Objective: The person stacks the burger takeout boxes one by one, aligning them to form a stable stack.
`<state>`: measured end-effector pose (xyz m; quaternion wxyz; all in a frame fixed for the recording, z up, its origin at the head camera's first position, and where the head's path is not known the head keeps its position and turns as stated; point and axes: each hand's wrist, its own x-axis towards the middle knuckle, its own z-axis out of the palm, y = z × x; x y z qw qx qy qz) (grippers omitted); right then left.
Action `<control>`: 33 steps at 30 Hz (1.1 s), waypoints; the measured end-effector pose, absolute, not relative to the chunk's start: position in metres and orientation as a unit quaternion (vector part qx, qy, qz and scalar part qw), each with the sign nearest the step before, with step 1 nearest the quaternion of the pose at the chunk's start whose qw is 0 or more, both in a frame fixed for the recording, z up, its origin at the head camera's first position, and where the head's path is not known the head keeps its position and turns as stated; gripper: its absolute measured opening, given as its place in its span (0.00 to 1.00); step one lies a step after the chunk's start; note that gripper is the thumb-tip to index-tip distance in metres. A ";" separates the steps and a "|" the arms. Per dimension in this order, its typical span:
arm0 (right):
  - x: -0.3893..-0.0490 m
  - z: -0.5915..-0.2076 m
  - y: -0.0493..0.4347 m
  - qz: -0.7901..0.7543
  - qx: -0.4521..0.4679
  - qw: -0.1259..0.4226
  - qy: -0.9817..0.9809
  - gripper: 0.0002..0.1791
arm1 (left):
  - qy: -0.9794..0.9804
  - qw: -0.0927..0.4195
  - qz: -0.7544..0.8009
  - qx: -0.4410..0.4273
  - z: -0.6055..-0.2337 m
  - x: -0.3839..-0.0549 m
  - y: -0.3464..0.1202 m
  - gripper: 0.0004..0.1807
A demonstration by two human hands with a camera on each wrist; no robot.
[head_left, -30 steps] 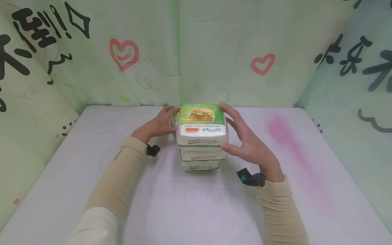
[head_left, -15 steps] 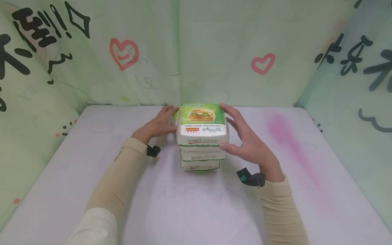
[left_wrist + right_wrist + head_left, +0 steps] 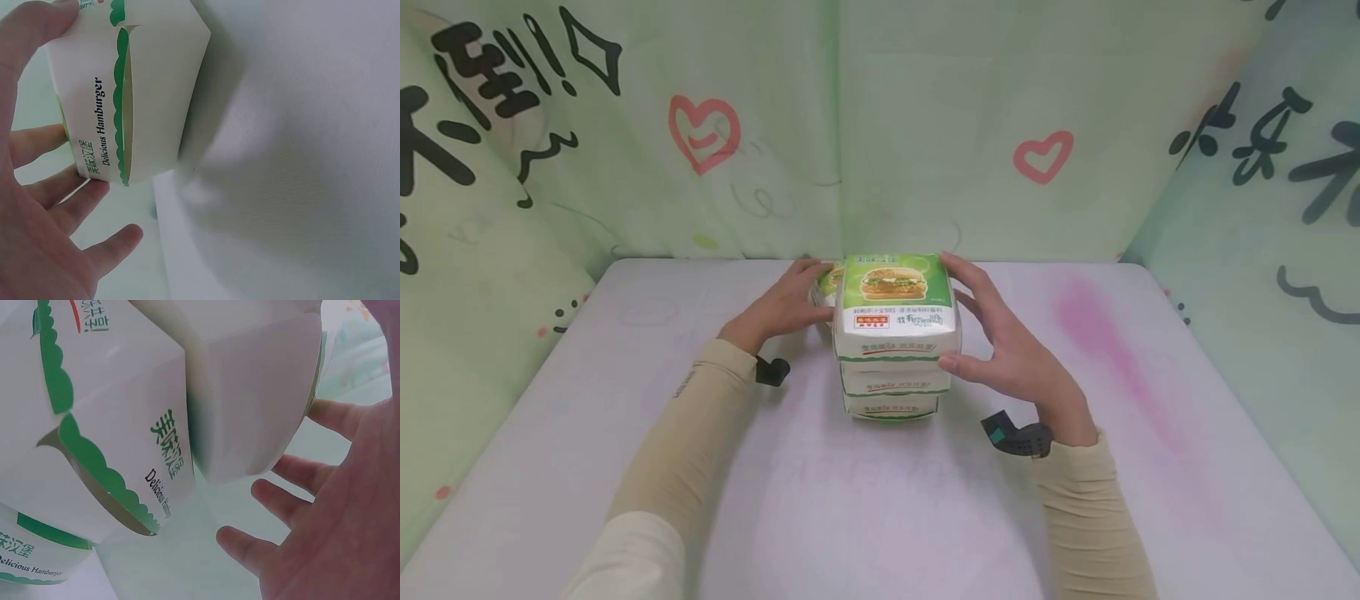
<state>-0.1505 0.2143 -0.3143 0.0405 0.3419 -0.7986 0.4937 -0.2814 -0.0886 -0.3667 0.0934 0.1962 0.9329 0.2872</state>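
Near the far edge of the table, three white-and-green hamburger boxes stand stacked. My right hand (image 3: 1018, 354) spans the right side of the top box (image 3: 897, 343), thumb at the front corner and fingers toward the back; the middle box (image 3: 897, 381) and bottom box (image 3: 891, 407) lie beneath it. Left of the stack and partly hidden by it is another hamburger box (image 3: 827, 285). My left hand (image 3: 782, 308) grips that one between thumb and fingers; the left wrist view shows its side wall (image 3: 94, 112). In the right wrist view the fingertips (image 3: 325, 412) touch the top box.
The stack and hands are on a white table (image 3: 820, 517) with a pink stain (image 3: 1105, 350) to the right. Green printed walls (image 3: 925, 100) enclose the back and both sides. Each wrist carries a black camera mount (image 3: 1018, 435).
My left hand has shifted slightly left with its box, so a little more of that lid shows beside the stack. The right hand and stack stay nearly still.
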 end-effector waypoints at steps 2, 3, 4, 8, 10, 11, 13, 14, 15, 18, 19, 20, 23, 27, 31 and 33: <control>-0.151 -0.314 0.213 0.492 0.340 0.041 -0.800 0.56 | 0.933 0.091 0.287 0.196 -0.366 -0.281 -0.090 0.48; -0.151 -0.315 0.213 0.489 0.339 0.042 -0.802 0.56 | 0.934 0.090 0.286 0.196 -0.365 -0.281 -0.091 0.48; -0.151 -0.315 0.213 0.488 0.338 0.042 -0.803 0.56 | 0.934 0.090 0.285 0.198 -0.364 -0.281 -0.092 0.48; -0.151 -0.315 0.212 0.486 0.337 0.045 -0.805 0.56 | 0.934 0.087 0.283 0.202 -0.360 -0.281 -0.097 0.48; -0.150 -0.314 0.212 0.486 0.335 0.045 -0.806 0.57 | 0.934 0.083 0.285 0.200 -0.358 -0.281 -0.100 0.48; -0.150 -0.314 0.211 0.485 0.335 0.046 -0.806 0.56 | 0.934 0.081 0.287 0.198 -0.357 -0.281 -0.102 0.49; -0.151 -0.314 0.211 0.485 0.334 0.046 -0.807 0.56 | 0.934 0.078 0.289 0.194 -0.353 -0.280 -0.105 0.49; -0.151 -0.314 0.211 0.484 0.333 0.047 -0.808 0.56 | 0.935 0.076 0.289 0.193 -0.352 -0.280 -0.107 0.49; -0.151 -0.314 0.211 0.484 0.333 0.047 -0.808 0.56 | 0.935 0.073 0.289 0.193 -0.350 -0.280 -0.109 0.49; -0.152 -0.314 0.211 0.482 0.331 0.046 -0.810 0.56 | 0.937 0.068 0.284 0.193 -0.346 -0.279 -0.116 0.49; -0.152 -0.314 0.212 0.482 0.330 0.046 -0.810 0.56 | 0.937 0.066 0.283 0.192 -0.344 -0.279 -0.119 0.49; -0.152 -0.315 0.212 0.480 0.329 0.046 -0.812 0.56 | 0.938 0.065 0.283 0.192 -0.343 -0.279 -0.121 0.49; -0.152 -0.316 0.212 0.479 0.327 0.045 -0.813 0.55 | 0.938 0.061 0.283 0.193 -0.338 -0.278 -0.127 0.48; -0.152 -0.316 0.212 0.476 0.323 0.043 -0.817 0.55 | 0.936 0.059 0.290 0.189 -0.331 -0.278 -0.133 0.48; -0.151 -0.316 0.211 0.475 0.319 0.042 -0.819 0.55 | 0.934 0.050 0.298 0.189 -0.324 -0.277 -0.137 0.47; -0.151 -0.316 0.211 0.475 0.316 0.041 -0.820 0.55 | 0.932 0.039 0.304 0.194 -0.319 -0.276 -0.139 0.46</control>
